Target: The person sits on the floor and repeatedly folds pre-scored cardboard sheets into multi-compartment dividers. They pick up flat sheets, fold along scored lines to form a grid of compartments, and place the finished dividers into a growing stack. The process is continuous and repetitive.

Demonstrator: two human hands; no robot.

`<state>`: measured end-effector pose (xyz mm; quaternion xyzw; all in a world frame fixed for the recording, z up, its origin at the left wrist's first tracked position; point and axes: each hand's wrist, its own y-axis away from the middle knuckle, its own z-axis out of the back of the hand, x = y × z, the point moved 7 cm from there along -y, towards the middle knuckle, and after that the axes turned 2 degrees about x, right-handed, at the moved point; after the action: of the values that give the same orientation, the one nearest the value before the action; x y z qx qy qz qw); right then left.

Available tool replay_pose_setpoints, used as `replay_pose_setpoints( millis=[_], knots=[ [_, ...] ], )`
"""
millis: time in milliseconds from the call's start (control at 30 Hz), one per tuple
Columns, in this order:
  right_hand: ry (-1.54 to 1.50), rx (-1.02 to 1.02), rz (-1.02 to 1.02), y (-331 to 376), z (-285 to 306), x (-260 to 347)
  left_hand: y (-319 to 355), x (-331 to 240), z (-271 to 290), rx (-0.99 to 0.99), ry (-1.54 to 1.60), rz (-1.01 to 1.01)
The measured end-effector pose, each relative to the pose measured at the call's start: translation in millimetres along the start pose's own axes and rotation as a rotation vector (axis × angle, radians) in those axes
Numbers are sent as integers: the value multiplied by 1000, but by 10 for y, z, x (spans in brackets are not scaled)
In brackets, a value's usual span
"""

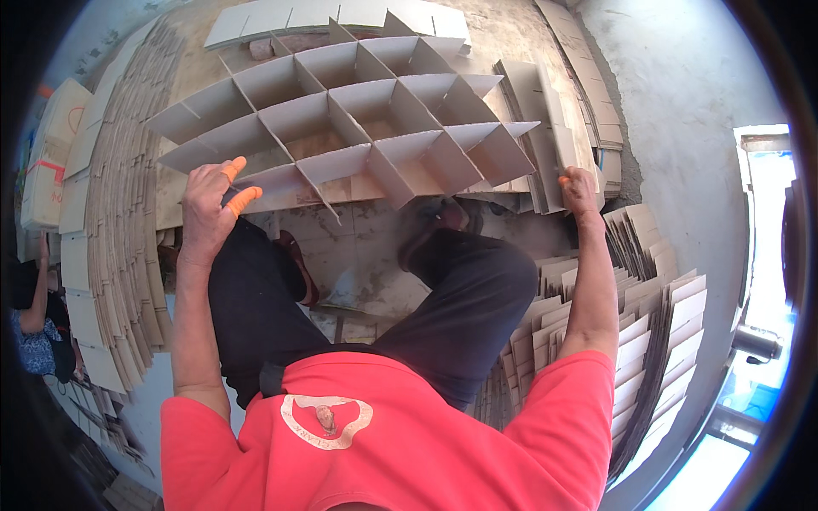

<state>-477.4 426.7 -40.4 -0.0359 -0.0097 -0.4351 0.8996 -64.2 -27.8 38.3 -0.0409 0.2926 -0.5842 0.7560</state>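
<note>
A grey cardboard divider grid point(348, 104) stands on the work table in front of me, its strips crossing to form several cells. My left hand point(209, 207) is at its near left corner, with orange covers on the thumb and forefinger. Those two fingers are spread apart beside the end of the nearest strip; whether they touch it is hard to see. To the right, my right hand point(579, 192) is closed on the near end of a long cardboard strip point(555, 119). This strip lies beside other flat strips point(522, 94) at the table's right side.
A pale stack of slotted cardboard point(336, 15) lies at the table's far edge. Long rows of cardboard pieces point(128, 187) line the left side. More bundles point(635, 341) stand low at my right, by the grey floor point(682, 111). Another person's arm point(36, 298) shows at far left.
</note>
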Motion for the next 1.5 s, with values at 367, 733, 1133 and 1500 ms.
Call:
replay_pose_setpoints(
  millis=[367,733,1133,1500],
  knots=[
    [-57,-32,-281,105,345,300,49,-38,244,-65,-48,-3],
    [-692,-328,383,76,1846,3250,456,510,373,-108,1,217],
    [-779,32,531,117,1348,5012,489,637,211,-160,339,261],
    [-754,162,631,85,1264,5268,485,685,198,-173,343,246]
  ],
)
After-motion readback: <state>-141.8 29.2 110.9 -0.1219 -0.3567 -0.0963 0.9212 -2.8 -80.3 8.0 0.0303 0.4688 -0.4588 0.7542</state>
